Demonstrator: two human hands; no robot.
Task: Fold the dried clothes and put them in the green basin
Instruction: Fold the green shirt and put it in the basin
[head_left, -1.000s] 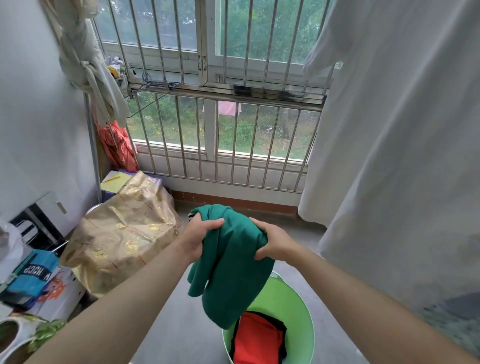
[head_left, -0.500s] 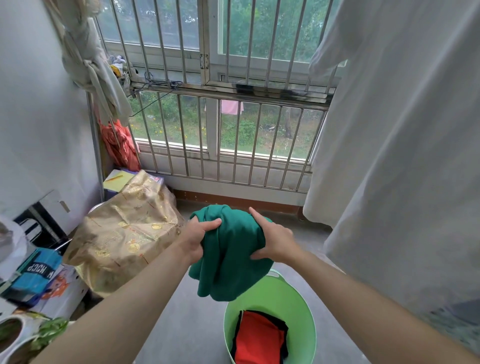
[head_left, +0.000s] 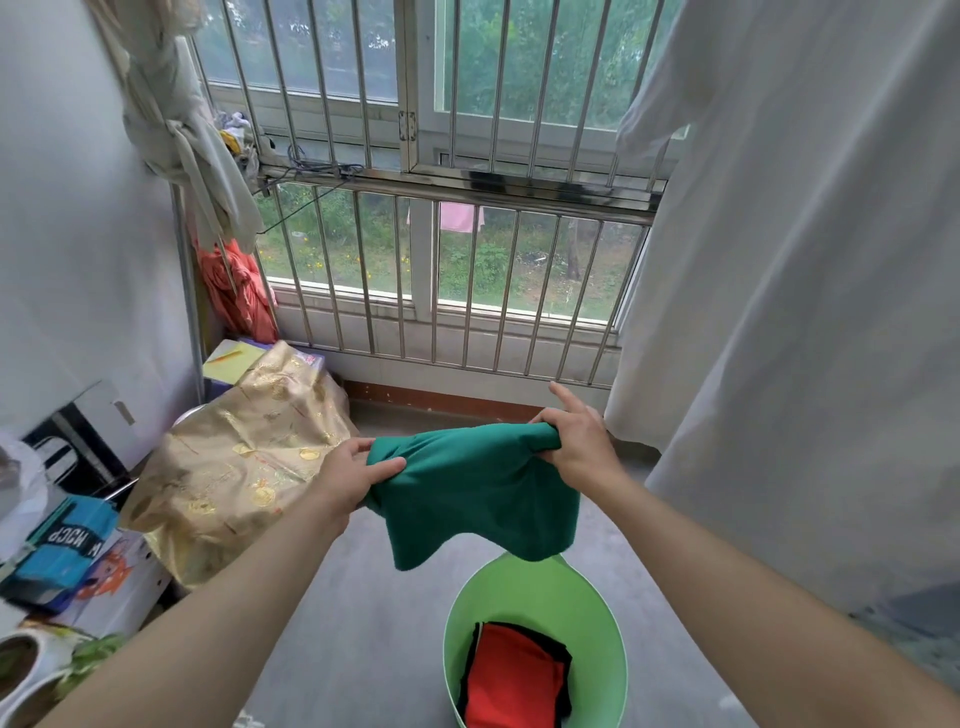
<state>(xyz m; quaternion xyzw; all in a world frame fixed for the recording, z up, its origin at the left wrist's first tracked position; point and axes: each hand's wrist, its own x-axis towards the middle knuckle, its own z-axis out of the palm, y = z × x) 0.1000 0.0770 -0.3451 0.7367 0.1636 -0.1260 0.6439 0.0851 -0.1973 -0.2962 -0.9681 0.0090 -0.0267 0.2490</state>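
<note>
Gripping a dark green garment (head_left: 478, 493) at its top edge, the left hand (head_left: 348, 475) and right hand (head_left: 582, 441) hold it stretched between them. It hangs above the green basin (head_left: 457, 613), where a folded red garment (head_left: 511, 675) lies.

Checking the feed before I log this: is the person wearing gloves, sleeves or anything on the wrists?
No. Both forearms are bare as far up as the view shows, the left hand and right hand are ungloved, and no watch, ring or band is visible.
</note>
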